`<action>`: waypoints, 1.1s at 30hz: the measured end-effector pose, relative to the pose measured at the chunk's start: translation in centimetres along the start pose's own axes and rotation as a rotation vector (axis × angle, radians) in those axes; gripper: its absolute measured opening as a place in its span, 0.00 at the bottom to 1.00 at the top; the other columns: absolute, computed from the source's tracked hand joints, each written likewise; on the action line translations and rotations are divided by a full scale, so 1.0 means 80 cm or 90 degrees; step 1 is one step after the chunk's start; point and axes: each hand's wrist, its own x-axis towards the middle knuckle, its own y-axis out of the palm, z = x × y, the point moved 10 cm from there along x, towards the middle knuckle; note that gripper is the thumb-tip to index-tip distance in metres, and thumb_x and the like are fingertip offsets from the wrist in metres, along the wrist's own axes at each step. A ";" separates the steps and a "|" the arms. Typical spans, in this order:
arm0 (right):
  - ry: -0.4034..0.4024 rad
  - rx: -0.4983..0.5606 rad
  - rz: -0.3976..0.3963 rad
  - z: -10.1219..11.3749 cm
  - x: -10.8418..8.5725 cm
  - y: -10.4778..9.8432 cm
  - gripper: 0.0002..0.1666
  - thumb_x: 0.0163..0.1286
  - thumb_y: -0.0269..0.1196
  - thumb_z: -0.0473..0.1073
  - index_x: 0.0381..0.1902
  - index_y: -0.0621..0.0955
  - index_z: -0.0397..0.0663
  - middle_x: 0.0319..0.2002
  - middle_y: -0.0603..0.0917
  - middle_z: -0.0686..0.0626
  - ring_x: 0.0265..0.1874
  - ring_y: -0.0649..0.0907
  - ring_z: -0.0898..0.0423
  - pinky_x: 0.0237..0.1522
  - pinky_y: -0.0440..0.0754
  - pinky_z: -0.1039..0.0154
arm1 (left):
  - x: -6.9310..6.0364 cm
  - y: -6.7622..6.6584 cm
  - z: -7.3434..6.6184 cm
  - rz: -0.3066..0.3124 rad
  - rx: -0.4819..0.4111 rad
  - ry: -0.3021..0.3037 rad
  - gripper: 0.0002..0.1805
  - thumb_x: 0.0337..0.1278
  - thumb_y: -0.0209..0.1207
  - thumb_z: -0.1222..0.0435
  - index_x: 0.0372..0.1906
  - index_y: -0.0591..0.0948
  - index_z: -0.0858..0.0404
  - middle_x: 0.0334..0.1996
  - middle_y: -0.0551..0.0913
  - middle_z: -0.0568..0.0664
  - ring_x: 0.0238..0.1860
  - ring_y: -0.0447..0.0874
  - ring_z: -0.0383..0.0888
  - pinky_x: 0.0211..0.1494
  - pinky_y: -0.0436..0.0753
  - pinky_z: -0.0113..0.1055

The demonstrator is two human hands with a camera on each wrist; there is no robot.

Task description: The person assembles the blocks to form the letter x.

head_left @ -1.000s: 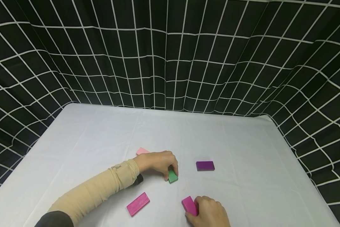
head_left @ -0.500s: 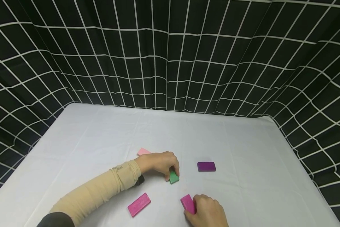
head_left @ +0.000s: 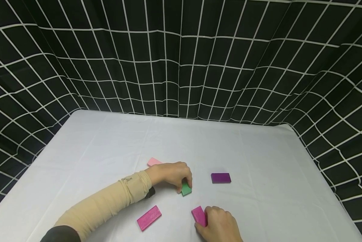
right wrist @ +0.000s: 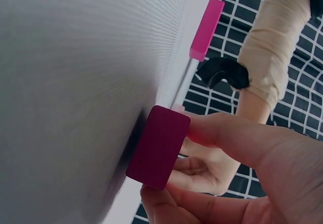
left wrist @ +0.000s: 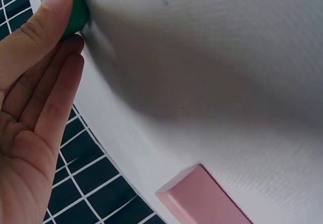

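Note:
In the head view my left hand [head_left: 175,173] pinches a small green block [head_left: 186,189] on the white table. Its thumb lies against the near face of the green block [left wrist: 78,14] in the left wrist view. My right hand [head_left: 220,223] grips a magenta block [head_left: 198,215] between thumb and fingers, nearer the front. Seen from the right wrist, an end face of that magenta block [right wrist: 159,147] points at the camera, close to the tabletop. The two held blocks are apart from each other.
A pink-magenta block [head_left: 149,218] lies below the left forearm. Behind that forearm, a light pink block [head_left: 154,162] is partly hidden. A purple block [head_left: 221,178] lies right of the left hand. Black curtains with a white grid [head_left: 181,60] surround the white table [head_left: 259,151].
My right hand has slid slightly left and away from me with the magenta block. My left hand keeps its grip on the green block in place. The head view has shifted a little.

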 end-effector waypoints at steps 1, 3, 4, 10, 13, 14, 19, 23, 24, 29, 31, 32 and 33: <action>0.001 0.000 0.002 0.000 0.000 0.000 0.19 0.43 0.74 0.45 0.15 0.72 0.48 0.13 0.65 0.57 0.12 0.64 0.61 0.15 0.63 0.67 | 0.000 0.000 -0.001 0.000 0.002 0.001 0.19 0.34 0.77 0.71 0.39 0.90 0.58 0.35 0.87 0.40 0.35 0.75 0.29 0.43 0.73 0.21; 0.005 -0.001 0.011 0.001 0.002 0.002 0.19 0.44 0.74 0.45 0.15 0.72 0.48 0.13 0.65 0.57 0.12 0.64 0.61 0.15 0.63 0.67 | 0.000 0.000 -0.001 0.002 0.008 -0.002 0.19 0.34 0.77 0.71 0.39 0.90 0.58 0.35 0.87 0.40 0.35 0.75 0.29 0.43 0.73 0.20; 0.008 -0.002 0.015 0.001 0.003 0.002 0.19 0.44 0.74 0.45 0.15 0.72 0.47 0.13 0.65 0.57 0.12 0.64 0.61 0.15 0.63 0.67 | 0.000 0.000 -0.002 0.003 0.011 -0.004 0.19 0.34 0.77 0.71 0.39 0.90 0.58 0.35 0.87 0.40 0.35 0.75 0.29 0.43 0.73 0.20; 0.009 -0.004 0.021 0.003 0.005 0.003 0.21 0.45 0.75 0.46 0.15 0.72 0.47 0.13 0.65 0.56 0.12 0.64 0.60 0.15 0.64 0.67 | 0.001 0.001 -0.003 0.006 0.017 -0.012 0.19 0.34 0.76 0.72 0.39 0.90 0.58 0.35 0.87 0.40 0.35 0.76 0.29 0.43 0.73 0.20; -0.001 -0.001 0.012 0.006 0.006 0.002 0.21 0.44 0.75 0.46 0.14 0.71 0.48 0.13 0.65 0.57 0.12 0.64 0.61 0.15 0.63 0.67 | 0.002 0.002 -0.002 0.006 0.020 -0.012 0.18 0.34 0.76 0.72 0.39 0.90 0.57 0.34 0.87 0.39 0.34 0.75 0.29 0.43 0.73 0.19; -0.002 0.000 0.012 0.007 0.006 0.003 0.21 0.44 0.75 0.46 0.14 0.71 0.48 0.13 0.65 0.57 0.12 0.64 0.61 0.15 0.63 0.67 | 0.002 0.002 -0.002 0.006 0.021 -0.013 0.18 0.34 0.76 0.72 0.39 0.90 0.57 0.34 0.87 0.39 0.34 0.75 0.29 0.43 0.73 0.19; -0.008 0.003 0.010 0.009 0.008 0.003 0.21 0.44 0.75 0.46 0.15 0.71 0.48 0.13 0.65 0.56 0.12 0.64 0.61 0.15 0.63 0.67 | 0.002 0.002 0.000 0.008 0.024 -0.020 0.19 0.34 0.76 0.71 0.39 0.90 0.56 0.34 0.87 0.38 0.35 0.74 0.29 0.44 0.72 0.21; -0.019 0.005 -0.011 0.012 0.010 0.000 0.20 0.43 0.74 0.45 0.14 0.70 0.49 0.13 0.65 0.57 0.12 0.64 0.61 0.15 0.63 0.67 | 0.003 0.001 -0.002 0.007 0.022 -0.015 0.18 0.34 0.76 0.71 0.38 0.90 0.57 0.34 0.87 0.38 0.34 0.75 0.29 0.43 0.73 0.20; -0.022 0.005 -0.017 0.013 0.010 -0.001 0.20 0.43 0.74 0.45 0.14 0.70 0.49 0.12 0.64 0.57 0.12 0.63 0.62 0.15 0.62 0.67 | 0.003 0.001 -0.002 0.006 0.022 -0.014 0.18 0.33 0.76 0.71 0.38 0.90 0.57 0.34 0.87 0.39 0.33 0.75 0.29 0.42 0.73 0.20; -0.041 0.009 -0.050 0.017 0.014 -0.006 0.21 0.43 0.73 0.44 0.13 0.69 0.50 0.12 0.64 0.58 0.12 0.62 0.62 0.14 0.61 0.67 | 0.002 0.000 -0.002 0.005 0.019 -0.017 0.19 0.33 0.76 0.72 0.38 0.90 0.57 0.34 0.87 0.39 0.33 0.75 0.28 0.41 0.73 0.19; -0.048 0.012 -0.059 0.019 0.015 -0.007 0.22 0.43 0.73 0.44 0.13 0.68 0.50 0.12 0.64 0.58 0.12 0.62 0.62 0.14 0.60 0.67 | 0.002 0.000 -0.001 0.005 0.017 -0.018 0.19 0.33 0.76 0.72 0.39 0.90 0.57 0.34 0.87 0.39 0.33 0.75 0.29 0.41 0.73 0.19; -0.052 0.014 -0.062 0.020 0.015 -0.008 0.22 0.43 0.73 0.44 0.13 0.68 0.50 0.12 0.64 0.58 0.12 0.62 0.62 0.14 0.60 0.68 | 0.001 0.000 -0.001 0.005 0.016 -0.020 0.19 0.33 0.76 0.72 0.39 0.90 0.57 0.34 0.87 0.39 0.33 0.75 0.29 0.41 0.73 0.19; -0.055 0.016 -0.065 0.021 0.016 -0.009 0.22 0.43 0.73 0.43 0.13 0.68 0.50 0.12 0.64 0.58 0.11 0.62 0.62 0.13 0.60 0.68 | 0.001 0.000 -0.001 0.006 0.015 -0.021 0.19 0.33 0.76 0.72 0.39 0.90 0.57 0.34 0.87 0.39 0.33 0.75 0.29 0.41 0.73 0.19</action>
